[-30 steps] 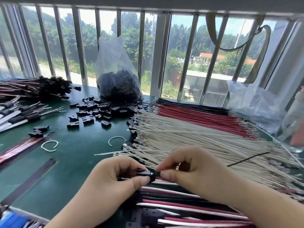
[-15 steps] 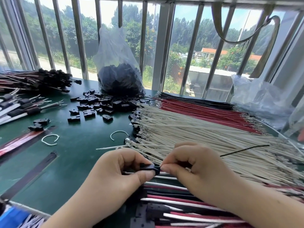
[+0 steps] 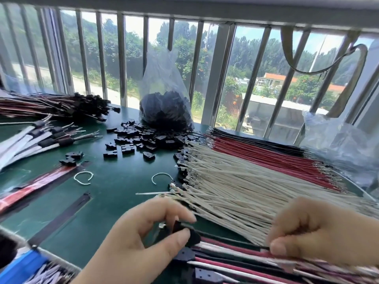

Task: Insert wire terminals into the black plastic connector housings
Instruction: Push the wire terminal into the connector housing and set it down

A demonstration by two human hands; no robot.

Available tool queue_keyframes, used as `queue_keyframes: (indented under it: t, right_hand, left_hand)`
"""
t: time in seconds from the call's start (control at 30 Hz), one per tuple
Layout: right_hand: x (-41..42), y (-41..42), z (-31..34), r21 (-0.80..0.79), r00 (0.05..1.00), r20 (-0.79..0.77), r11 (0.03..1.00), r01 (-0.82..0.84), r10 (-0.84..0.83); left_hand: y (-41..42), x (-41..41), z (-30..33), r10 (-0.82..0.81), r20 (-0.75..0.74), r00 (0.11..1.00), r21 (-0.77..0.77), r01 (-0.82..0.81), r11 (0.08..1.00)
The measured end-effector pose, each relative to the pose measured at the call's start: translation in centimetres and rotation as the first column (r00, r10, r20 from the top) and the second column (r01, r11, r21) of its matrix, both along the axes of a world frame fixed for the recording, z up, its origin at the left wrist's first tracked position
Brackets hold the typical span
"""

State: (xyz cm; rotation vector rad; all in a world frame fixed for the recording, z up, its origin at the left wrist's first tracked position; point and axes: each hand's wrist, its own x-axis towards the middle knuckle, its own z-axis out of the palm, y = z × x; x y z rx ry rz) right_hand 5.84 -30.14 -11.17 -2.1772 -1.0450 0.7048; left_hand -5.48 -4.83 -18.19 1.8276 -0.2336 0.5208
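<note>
At the lower centre of the frame a black connector housing (image 3: 185, 232) is pinched between thumb and fingers of the left hand (image 3: 147, 238), wires trailing from it toward the right. At lower right, those wires (image 3: 235, 248) are pinched by the right hand (image 3: 313, 232), well apart from the housing. The step is judged a pull-check of seated terminals; a fresh white wire from the pile (image 3: 246, 187) would be needed next. The housing's long axis is judged roughly left-right, its wire side facing right, though motion blur hides details.
</note>
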Motion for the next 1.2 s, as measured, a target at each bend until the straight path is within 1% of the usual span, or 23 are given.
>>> queue_keyframes:
  t: [0.03,0.07,0.1,0.13,0.17,0.23,0.27,0.33,0.37,0.4,0.43,0.47,0.5,0.57,0.63,0.7,0.77,0.83,0.9,0.97,1.03,1.13,1.2]
  right_hand:
    - [-0.2,0.0,0.1,-0.055,0.998,0.040,0.997,-0.047,0.049]
    - [-0.4,0.2,0.1,-0.096,0.994,0.075,0.993,-0.071,0.079]
    - [-0.6,0.6,-0.1,-0.122,0.992,0.100,0.990,-0.065,0.078]
    - [-0.8,1.0,-0.5,-0.114,0.990,0.136,0.993,-0.017,0.033]
    - [-1.0,1.6,-0.9,-0.064,0.980,0.190,0.996,0.066,-0.053]
    - [-1.2,2.6,-2.0,0.051,0.914,0.366,0.984,0.169,-0.176]
    - [-1.4,3.2,-2.5,0.053,0.878,0.447,0.985,0.165,-0.171]
    - [-1.9,4.3,-3.3,-0.032,0.825,0.557,0.991,0.133,-0.093]
    - [-2.2,4.7,-3.7,-0.092,0.787,0.615,0.988,0.128,-0.044]
    - [-2.2,5.2,-3.9,-0.122,0.740,0.673,0.984,0.130,-0.014]
    - [-2.2,5.6,-4.2,-0.143,0.703,0.711,0.980,0.141,0.003]
    - [-2.4,5.9,-4.3,-0.156,0.677,0.736,0.977,0.148,0.015]
    - [-2.5,6.3,-4.4,-0.154,0.647,0.762,0.979,0.134,0.031]
    - [-1.9,6.5,-4.9,-0.167,0.528,0.845,0.978,0.121,0.079]
    - [-1.7,6.4,-5.3,-0.072,0.464,0.886,0.988,0.138,0.000]
    - [-1.4,6.3,-5.9,-0.067,0.398,0.917,0.987,0.143,0.004]
    - [-1.4,6.2,-6.1,-0.057,0.364,0.931,0.993,0.101,0.016]
    - [-1.3,6.0,-6.1,-0.043,0.351,0.936,0.995,0.086,0.010]
    - [-1.2,6.0,-6.4,-0.026,0.368,0.930,0.997,0.077,-0.004]
    - [-1.1,6.1,-6.6,-0.012,0.379,0.925,0.997,0.070,-0.015]
    - [-1.0,6.1,-6.8,-0.004,0.388,0.921,0.998,0.062,-0.020]
    - [-1.0,6.0,-6.9,-0.018,0.400,0.916,0.998,0.060,-0.008]
    - [-0.9,6.0,-7.1,-0.026,0.407,0.913,0.997,0.069,-0.004]
  left_hand:
    - [0.2,-0.4,-0.4,0.044,0.065,0.997,0.163,-0.054,0.985]
    - [0.4,-0.8,-0.7,0.106,0.132,0.986,0.322,-0.143,0.936]
    - [0.8,-1.2,-1.2,0.159,0.189,0.969,0.432,-0.227,0.873]
    - [1.5,-1.5,-1.7,0.201,0.222,0.954,0.480,-0.286,0.829]
    - [2.3,-1.9,-2.1,0.244,0.229,0.942,0.478,-0.327,0.815]
    - [4.7,-2.2,-2.0,0.366,0.199,0.909,0.361,-0.415,0.835]
    - [6.3,-2.1,-1.9,0.443,0.194,0.875,0.309,-0.483,0.819]
    - [9.6,-0.8,-1.4,0.588,0.163,0.792,0.332,-0.605,0.723]
    - [11.0,0.1,-1.1,0.649,0.112,0.753,0.392,-0.633,0.667]
    - [12.2,1.1,-0.7,0.701,0.030,0.712,0.509,-0.614,0.603]
    - [13.0,1.9,-0.3,0.770,-0.009,0.638,0.676,-0.564,0.475]
    - [13.8,2.6,0.0,0.839,-0.006,0.544,0.819,-0.479,0.316]
    - [14.6,3.2,0.3,0.888,0.007,0.461,0.910,-0.371,0.185]
    - [15.6,4.0,0.1,0.916,0.048,0.399,0.961,-0.270,0.067]
    - [15.8,4.6,-0.1,0.908,0.033,0.418,0.962,-0.259,0.084]
    - [15.9,4.8,-0.6,0.878,0.026,0.478,0.952,-0.281,0.125]
    - [15.7,4.6,-0.6,0.852,0.051,0.521,0.928,-0.340,0.152]
    - [15.4,4.4,-0.9,0.813,0.129,0.567,0.891,-0.426,0.156]
    - [15.8,4.7,-1.3,0.808,0.113,0.579,0.827,-0.506,0.247]
    - [17.2,5.2,-0.9,0.826,0.001,0.564,0.750,-0.546,0.372]
    - [19.8,6.2,-0.6,0.846,-0.133,0.516,0.755,-0.500,0.424]
    - [22.4,7.5,-0.6,0.855,-0.197,0.480,0.874,-0.309,0.375]
    - [23.0,7.8,-0.6,0.854,-0.191,0.483,0.887,-0.287,0.361]
